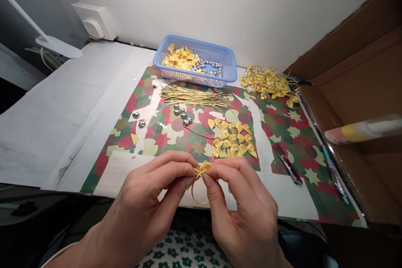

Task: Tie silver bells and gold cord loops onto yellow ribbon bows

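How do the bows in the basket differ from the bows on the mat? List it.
The bows in the basket are heaped in a blue basket by the wall; the bows on the mat lie flat, spread out, nearer both hands. Basket bows sit beside silver beads; mat bows do not. Both are small yellow ribbon bows.

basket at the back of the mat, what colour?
Light blue mesh basket, holding yellow bows and silver beads. Clearest in the head view.

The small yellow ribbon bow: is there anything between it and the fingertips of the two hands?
Nothing visible. The small yellow ribbon bow is pinched directly by the left hand and the right hand, with a thin gold loop hanging below.
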### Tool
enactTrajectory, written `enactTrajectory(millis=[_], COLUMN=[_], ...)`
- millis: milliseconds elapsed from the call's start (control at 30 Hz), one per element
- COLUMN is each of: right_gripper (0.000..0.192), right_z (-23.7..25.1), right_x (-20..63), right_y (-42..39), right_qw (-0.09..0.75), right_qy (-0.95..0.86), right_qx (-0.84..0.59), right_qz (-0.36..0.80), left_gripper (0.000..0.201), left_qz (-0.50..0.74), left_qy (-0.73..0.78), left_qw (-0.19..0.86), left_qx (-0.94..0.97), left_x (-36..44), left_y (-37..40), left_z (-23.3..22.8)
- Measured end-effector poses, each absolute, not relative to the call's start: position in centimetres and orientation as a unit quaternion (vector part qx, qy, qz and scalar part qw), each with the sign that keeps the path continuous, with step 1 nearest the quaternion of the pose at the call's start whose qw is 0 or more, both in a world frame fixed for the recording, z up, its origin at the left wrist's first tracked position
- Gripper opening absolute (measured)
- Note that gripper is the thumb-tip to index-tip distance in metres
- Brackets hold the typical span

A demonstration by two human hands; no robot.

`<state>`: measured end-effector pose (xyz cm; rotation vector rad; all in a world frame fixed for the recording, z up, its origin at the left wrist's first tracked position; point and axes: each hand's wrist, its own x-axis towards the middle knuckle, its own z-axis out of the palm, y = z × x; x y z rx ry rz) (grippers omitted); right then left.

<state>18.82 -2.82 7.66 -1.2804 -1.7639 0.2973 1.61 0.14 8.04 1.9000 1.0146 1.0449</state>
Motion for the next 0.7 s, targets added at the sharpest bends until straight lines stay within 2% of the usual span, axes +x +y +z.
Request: enactTrajectory(millis=[367,700], right_gripper=[0.016,0.018], right_z=[7.71,7.79], right_x=[19.00,18.87], right_y=[-2.96,-3.08], right_qw=[0.443,0.443], right_qy=[-0.723,-0.726], right_qx=[-0.521,-0.512], right_qz=[0.105,0.121], left_gripper=[0.015,0.021], left_qz=[0.399,0.390], left_qy=[0.402,0.409], left_qw=[0.398,0.329], left_qx=[0.721,0.756], left_x=[1.89,1.90], left_y=[-0.04,-0.42], left_z=[8.44,8.55])
